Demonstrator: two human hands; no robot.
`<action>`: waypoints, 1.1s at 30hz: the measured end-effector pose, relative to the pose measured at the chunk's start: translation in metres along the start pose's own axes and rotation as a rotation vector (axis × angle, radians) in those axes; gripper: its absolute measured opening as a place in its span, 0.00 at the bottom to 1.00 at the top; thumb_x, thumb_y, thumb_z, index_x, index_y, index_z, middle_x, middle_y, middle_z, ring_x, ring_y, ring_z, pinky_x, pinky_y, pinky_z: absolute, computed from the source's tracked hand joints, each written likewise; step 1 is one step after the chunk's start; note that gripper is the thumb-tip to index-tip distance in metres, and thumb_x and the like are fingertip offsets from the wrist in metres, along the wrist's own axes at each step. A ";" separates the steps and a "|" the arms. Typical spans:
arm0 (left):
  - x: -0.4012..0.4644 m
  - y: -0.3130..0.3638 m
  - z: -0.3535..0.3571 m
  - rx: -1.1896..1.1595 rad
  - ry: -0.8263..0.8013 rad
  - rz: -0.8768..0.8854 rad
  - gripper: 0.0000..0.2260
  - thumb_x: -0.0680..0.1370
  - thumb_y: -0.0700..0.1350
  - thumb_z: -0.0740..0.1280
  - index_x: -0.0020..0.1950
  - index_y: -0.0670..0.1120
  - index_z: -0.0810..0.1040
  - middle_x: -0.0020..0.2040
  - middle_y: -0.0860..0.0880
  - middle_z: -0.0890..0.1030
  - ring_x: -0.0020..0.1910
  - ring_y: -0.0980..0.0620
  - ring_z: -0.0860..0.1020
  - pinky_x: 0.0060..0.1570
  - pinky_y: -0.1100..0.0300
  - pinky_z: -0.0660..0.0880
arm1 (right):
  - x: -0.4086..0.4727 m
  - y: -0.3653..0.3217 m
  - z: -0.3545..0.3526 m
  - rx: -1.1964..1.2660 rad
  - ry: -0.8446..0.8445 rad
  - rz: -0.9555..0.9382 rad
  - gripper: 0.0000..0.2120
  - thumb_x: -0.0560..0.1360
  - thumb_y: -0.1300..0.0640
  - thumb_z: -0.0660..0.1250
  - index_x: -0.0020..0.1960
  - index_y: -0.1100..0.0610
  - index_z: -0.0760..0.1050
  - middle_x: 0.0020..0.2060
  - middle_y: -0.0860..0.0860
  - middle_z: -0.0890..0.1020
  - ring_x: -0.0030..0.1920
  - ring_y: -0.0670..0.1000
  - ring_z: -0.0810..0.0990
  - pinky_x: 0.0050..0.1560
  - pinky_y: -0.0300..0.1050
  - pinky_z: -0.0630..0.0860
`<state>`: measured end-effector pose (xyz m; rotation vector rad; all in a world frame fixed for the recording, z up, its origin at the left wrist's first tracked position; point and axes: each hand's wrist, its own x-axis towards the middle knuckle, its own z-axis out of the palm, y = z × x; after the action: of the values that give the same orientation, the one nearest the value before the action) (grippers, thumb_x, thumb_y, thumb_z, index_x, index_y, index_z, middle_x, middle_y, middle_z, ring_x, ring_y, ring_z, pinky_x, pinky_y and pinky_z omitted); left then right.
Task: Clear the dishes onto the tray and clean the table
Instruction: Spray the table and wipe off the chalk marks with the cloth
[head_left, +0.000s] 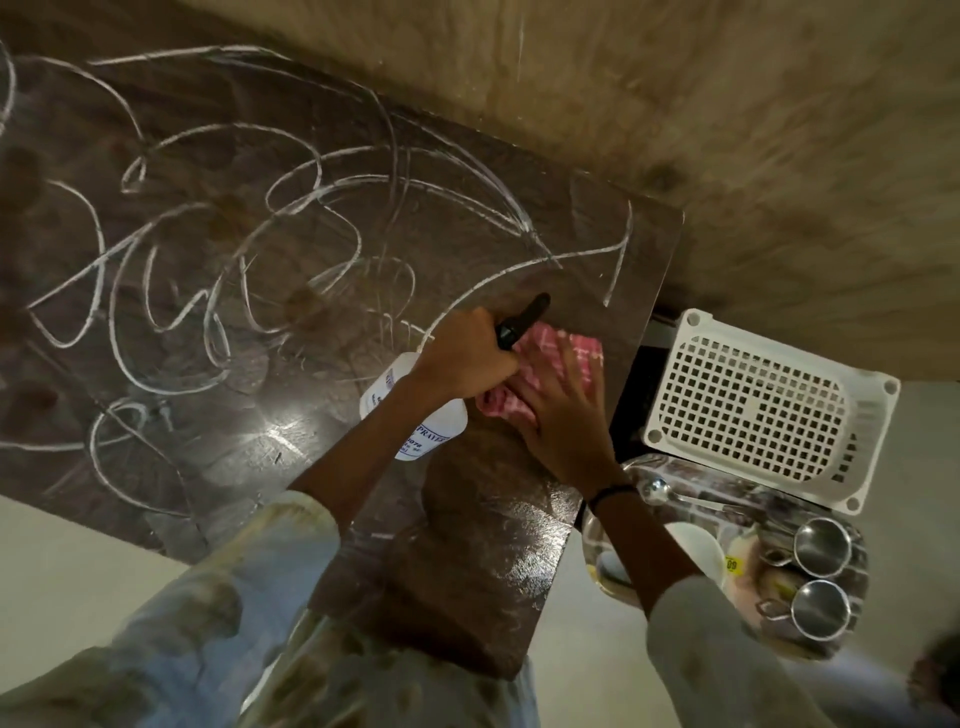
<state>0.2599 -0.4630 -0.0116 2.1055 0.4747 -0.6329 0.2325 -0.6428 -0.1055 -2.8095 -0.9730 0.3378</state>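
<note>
Since the dishes are already off the table (260, 291) and piled on the tray (852, 636) at lower right, I'd say the clearing half is done and we're into cleaning. On that tray I can make out two steel cups (823, 545), a spoon (655, 490) and a white bowl (693, 545), plus a yellow sticker too blurry to read properly.

Wiping looks barely started: white scribbles cover most of the tabletop, from upper left right across to the centre. My right hand (563, 415) lies flat, fingers spread, pressing a pink checked cloth (574, 358) down near the table's right edge. My left hand (467, 358) is wrapped round the neck of a spray bottle (415, 421), just beside the cloth, black nozzle pointing up-right. Its label reads something like "PRAYE", presumably "sprayer"; the rest is too small.

A white basket (753, 405) sits upside down past the table edge, at right.
</note>
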 end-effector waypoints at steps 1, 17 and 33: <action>0.004 0.007 0.002 0.020 -0.015 0.018 0.07 0.70 0.40 0.68 0.46 0.42 0.80 0.36 0.44 0.79 0.38 0.45 0.79 0.37 0.56 0.73 | -0.009 0.010 0.000 -0.018 -0.006 0.017 0.26 0.77 0.39 0.55 0.74 0.41 0.59 0.76 0.51 0.60 0.76 0.62 0.52 0.70 0.71 0.51; 0.046 0.052 0.025 0.128 -0.087 0.060 0.05 0.71 0.43 0.67 0.39 0.42 0.75 0.29 0.51 0.72 0.33 0.51 0.73 0.33 0.60 0.66 | -0.004 0.045 -0.011 0.003 0.005 0.171 0.26 0.78 0.36 0.50 0.74 0.42 0.59 0.75 0.54 0.61 0.75 0.65 0.53 0.73 0.65 0.44; 0.058 0.013 -0.026 -0.067 0.080 -0.006 0.03 0.71 0.37 0.67 0.43 0.38 0.78 0.34 0.44 0.77 0.34 0.45 0.75 0.35 0.59 0.68 | 0.139 0.045 -0.027 0.043 0.016 0.241 0.27 0.79 0.39 0.54 0.76 0.43 0.55 0.78 0.53 0.52 0.76 0.64 0.44 0.67 0.71 0.35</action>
<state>0.3204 -0.4429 -0.0251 2.0719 0.5403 -0.5310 0.3727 -0.5931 -0.1113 -2.8887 -0.6152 0.3589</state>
